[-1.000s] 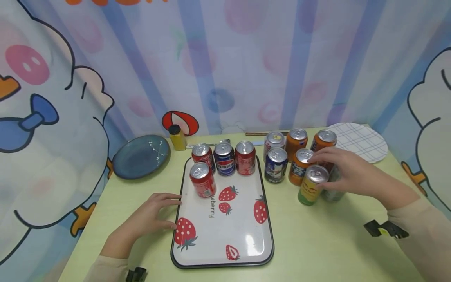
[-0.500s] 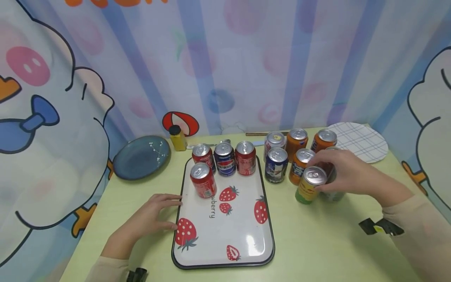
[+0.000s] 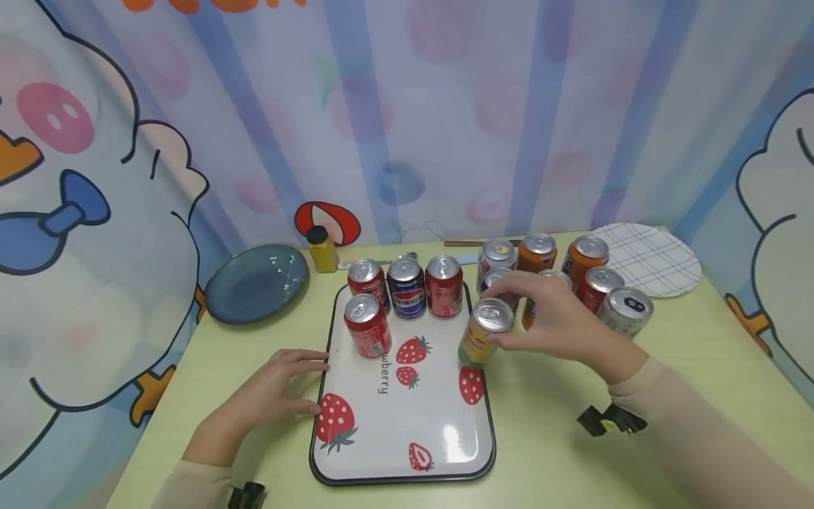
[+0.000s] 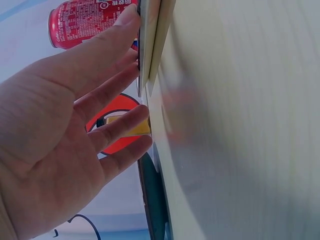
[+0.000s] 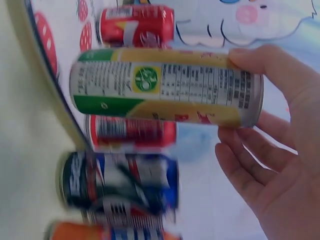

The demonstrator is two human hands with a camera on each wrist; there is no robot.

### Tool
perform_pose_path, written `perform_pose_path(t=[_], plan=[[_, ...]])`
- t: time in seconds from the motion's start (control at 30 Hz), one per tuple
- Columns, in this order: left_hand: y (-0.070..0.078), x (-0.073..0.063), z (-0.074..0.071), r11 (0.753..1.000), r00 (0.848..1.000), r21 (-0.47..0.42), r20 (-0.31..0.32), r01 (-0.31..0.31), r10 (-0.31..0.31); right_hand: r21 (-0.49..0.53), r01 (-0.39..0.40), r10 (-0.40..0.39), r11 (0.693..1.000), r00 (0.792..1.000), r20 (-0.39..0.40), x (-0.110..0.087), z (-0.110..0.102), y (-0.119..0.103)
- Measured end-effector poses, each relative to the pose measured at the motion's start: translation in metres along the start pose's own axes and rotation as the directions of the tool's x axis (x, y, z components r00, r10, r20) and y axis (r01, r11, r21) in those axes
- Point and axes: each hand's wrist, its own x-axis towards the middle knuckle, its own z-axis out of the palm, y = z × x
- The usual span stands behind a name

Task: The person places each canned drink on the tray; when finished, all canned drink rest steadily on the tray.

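My right hand [image 3: 559, 318] grips a yellow and green drink can [image 3: 478, 345] near its top, thumb on one side and fingers on the other. That can overlaps the right edge of the strawberry-print tray [image 3: 375, 452]; in the right wrist view the can [image 5: 165, 87] shows its printed label. My left hand [image 3: 270, 392] touches the tray's left edge with fairly straight fingers; the left wrist view shows the fingertips at the rim. On the tray a red can [image 3: 369, 332] stands in front of a row: a red can [image 3: 367, 279], a blue Pepsi can [image 3: 407, 290] and another red can [image 3: 444, 288].
Right of the tray stand several more cans, among them an orange one [image 3: 581, 261], a red one [image 3: 596, 290] and a silver-green one [image 3: 626, 311]. A dark blue plate [image 3: 254, 286], a yellow bottle [image 3: 322, 254] and a checked white plate [image 3: 655, 258] lie towards the back.
My right hand has carried the yellow and green can left from the group of cans to the tray's right edge, uncovering the red and silver-green cans. The left hand stays put.
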Motion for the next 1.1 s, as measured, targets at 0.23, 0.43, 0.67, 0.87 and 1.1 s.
perform_pose_path(t=[0.23, 0.43, 0.67, 0.87, 1.1], plan=[[0.001, 0.001, -0.002, 1.0, 1.0, 0.006, 0.001, -0.009, 0.009, 0.048, 0.026, -0.026, 0.998, 1.0, -0.005, 0.031, 0.036, -0.014], [0.0, 0.0, -0.001, 1.0, 1.0, 0.001, 0.004, -0.007, 0.007, 0.069, -0.033, 0.035, 0.997, 0.999, -0.031, 0.053, 0.063, -0.018], [0.002, 0.001, 0.0, 1.0, 1.0, -0.009, 0.015, 0.019, -0.019, 0.087, -0.143, 0.147, 0.986, 0.988, -0.04, 0.072, 0.087, -0.02], [0.001, 0.002, -0.002, 1.0, 1.0, 0.004, 0.007, -0.006, 0.006, 0.064, -0.188, 0.191, 0.98, 0.98, -0.05, 0.082, 0.097, -0.023], [0.001, 0.001, -0.001, 1.0, 1.0, -0.004, 0.014, 0.0, 0.0, 0.104, -0.211, 0.217, 0.972, 0.975, -0.056, 0.082, 0.104, -0.026]])
